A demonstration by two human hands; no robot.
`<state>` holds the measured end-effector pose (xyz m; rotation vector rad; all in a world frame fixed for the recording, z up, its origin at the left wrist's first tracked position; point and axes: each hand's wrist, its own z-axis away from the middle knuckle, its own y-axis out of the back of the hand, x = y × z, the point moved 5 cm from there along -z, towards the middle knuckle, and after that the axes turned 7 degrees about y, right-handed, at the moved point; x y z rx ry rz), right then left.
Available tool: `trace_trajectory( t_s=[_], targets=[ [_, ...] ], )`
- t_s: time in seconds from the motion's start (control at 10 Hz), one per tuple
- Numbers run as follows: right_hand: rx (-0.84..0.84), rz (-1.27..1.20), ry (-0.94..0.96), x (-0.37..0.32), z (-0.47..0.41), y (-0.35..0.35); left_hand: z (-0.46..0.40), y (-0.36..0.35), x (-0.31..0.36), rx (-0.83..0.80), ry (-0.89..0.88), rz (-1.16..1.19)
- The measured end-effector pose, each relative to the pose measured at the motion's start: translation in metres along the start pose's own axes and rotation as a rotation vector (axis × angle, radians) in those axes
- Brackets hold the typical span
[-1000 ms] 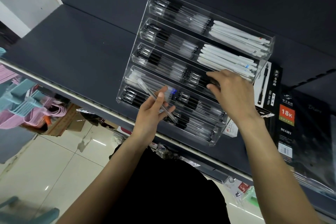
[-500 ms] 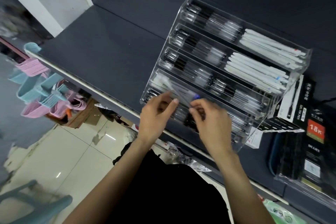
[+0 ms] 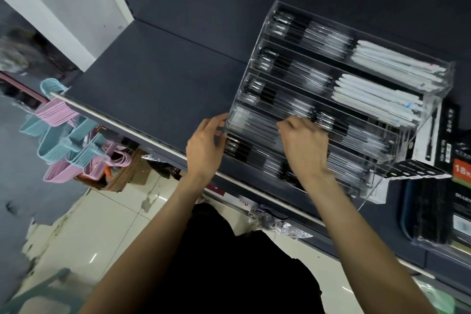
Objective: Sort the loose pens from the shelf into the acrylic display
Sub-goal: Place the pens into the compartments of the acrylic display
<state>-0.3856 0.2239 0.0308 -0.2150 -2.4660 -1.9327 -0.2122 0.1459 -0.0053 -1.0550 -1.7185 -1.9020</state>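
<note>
The acrylic display [image 3: 362,120] stands on the dark shelf [image 3: 158,79], a stepped rack of five long troughs, each running from about ten o'clock to four o'clock across the view, and the pens [image 3: 257,127] in them lie along that same axis; the coming move turns on the second trough from the front, where pale, clear-barrelled pens lie just at nine o'clock from the right hand [image 3: 303,145]; that hand is plainly the nearer, hovering over the middle of that trough with the wrist arched, the back of the hand upward and the fingers curled down toward the pens; motion blur hides the fingertips, so its grip seems pinched on a pen or nudging one level, but I cannot tell which; the left hand [image 3: 204,148] sits at the display's left end wall, at about nine o'clock from the right hand, its fingers fairly straight and resting against the acrylic edge, its grip apart and holding nothing, likely steadying the rack; any pen being seated should keep to the trough's line to drop in flat.
</note>
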Motion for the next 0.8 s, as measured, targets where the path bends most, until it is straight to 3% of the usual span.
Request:
trace_trajectory(
  t_s=[0.1,0.5,0.7,0.8],
  targets=[
    [0.065,-0.031,0.015,-0.001,0.005,-0.004,-0.003,0.001,-0.002,0.008,-0.014,-0.009],
    [0.067,-0.153,0.003,-0.005,0.011,0.005,-0.001,0.001,0.000,0.024,0.009,0.010],
    [0.134,-0.194,0.131,-0.011,0.026,0.021,0.027,0.008,-0.001,-0.002,0.081,0.067],
    [0.193,-0.263,0.047,-0.019,0.037,0.022,0.044,0.023,-0.005,0.183,0.065,0.017]
  ],
)
